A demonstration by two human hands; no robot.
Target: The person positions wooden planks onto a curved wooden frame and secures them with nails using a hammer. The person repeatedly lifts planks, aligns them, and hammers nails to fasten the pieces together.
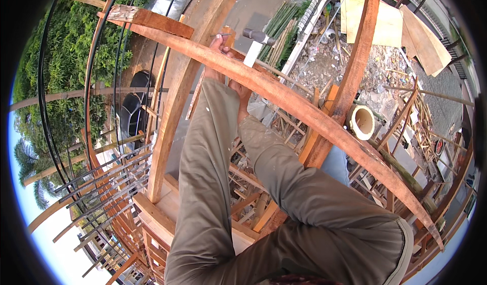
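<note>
A long reddish-brown wooden beam (284,95) crosses in front of my hands and partly hides them. My left hand (217,46) is on its far side, the fingertips closed on a thin dark nail (224,35) beside a small upright piece of wood (230,33). My right hand (242,91) shows just below the beam, its fingers mostly hidden. From there the pale handle of a hammer (252,55) rises behind the beam, and its dark head stands to the right of my left hand. Near the beam's left end a short rough-ended timber block (157,22) lies on it.
A second timber (357,57) crosses the beam at right, near a cream round hollow thing (362,122). Black cables (43,77) run down the left side. Far below are a black car (137,100), green bamboo poles (284,29), rubble and plywood sheets (375,24).
</note>
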